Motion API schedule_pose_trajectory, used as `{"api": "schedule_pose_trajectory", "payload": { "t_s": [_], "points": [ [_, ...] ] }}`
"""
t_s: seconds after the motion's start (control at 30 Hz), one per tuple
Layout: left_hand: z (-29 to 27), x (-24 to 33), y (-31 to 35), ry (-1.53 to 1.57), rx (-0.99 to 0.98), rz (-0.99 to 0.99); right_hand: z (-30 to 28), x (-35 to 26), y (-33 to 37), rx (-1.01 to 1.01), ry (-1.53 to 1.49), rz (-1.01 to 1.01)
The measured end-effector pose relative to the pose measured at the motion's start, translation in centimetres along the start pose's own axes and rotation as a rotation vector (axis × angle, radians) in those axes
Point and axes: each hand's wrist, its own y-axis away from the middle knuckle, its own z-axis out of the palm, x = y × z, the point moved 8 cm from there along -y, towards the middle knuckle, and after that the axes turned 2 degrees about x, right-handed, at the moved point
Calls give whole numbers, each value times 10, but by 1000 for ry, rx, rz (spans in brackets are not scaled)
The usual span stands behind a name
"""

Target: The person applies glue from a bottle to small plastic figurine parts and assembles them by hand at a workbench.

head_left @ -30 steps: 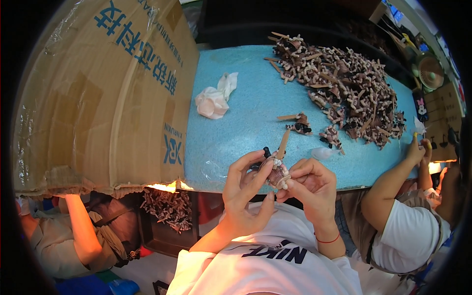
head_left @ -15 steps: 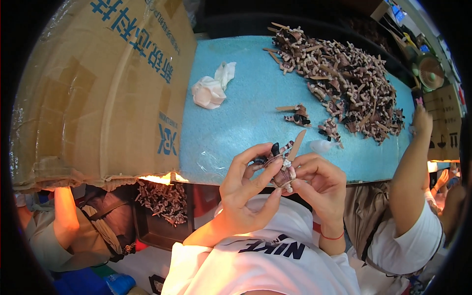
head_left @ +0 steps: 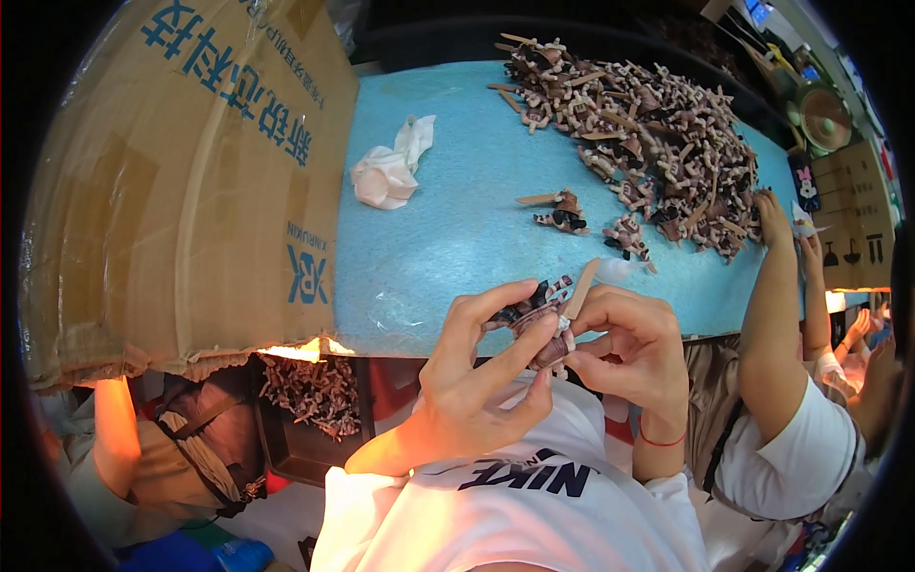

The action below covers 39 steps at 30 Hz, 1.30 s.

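Above the near edge of the blue table mat, both my hands are closed on one small toy figurine, brown and pale with dark parts. A flat tan blade-shaped piece sticks up from it. My left hand grips the body between thumb and fingers. From the other side, my right hand pinches the figurine near its pale end; its fingertips partly hide what they hold. Just beyond my fingers lie two small loose clusters of figurine parts, one brown and black, the other pale and brown.
A large heap of similar figurines covers the mat's far right. Crumpled tissue lies at left, beside a tall cardboard box. A translucent white piece sits behind my right hand. Below the table edge, a dark tray holds more figurines.
The whole view has shifted slightly. My hands stay on the figurine, which has tilted a little. At right, a co-worker's hand has come down to the edge of the heap.
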Motion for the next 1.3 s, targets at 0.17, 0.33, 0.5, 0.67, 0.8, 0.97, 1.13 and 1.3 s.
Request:
{"api": "schedule_pose_trajectory", "payload": {
  "t_s": [0.17,0.33,0.5,0.67,0.8,0.97,1.13,1.3],
  "points": [
    [0,-1,-2,-67,-1,18,3,-2,-4,25,122,-49],
    [1,-5,0,-72,6,12,2,5,-4,35,42,-34],
    [0,-1,-3,-26,-18,-3,0,2,-2,41,31,-57],
    [1,-2,-4,36,-53,-51,0,-4,-1,68,33,-99],
    [0,-1,-5,26,-48,-18,0,-7,0,80,45,-104],
    [0,-1,-3,8,-34,-51,2,-10,1,94,122,-139],
    [16,-60,20,733,52,-682,-4,1,7,178,123,-103],
    [43,-62,35,1357,-60,-929,-13,-18,25,400,426,-312]
  ]
}}
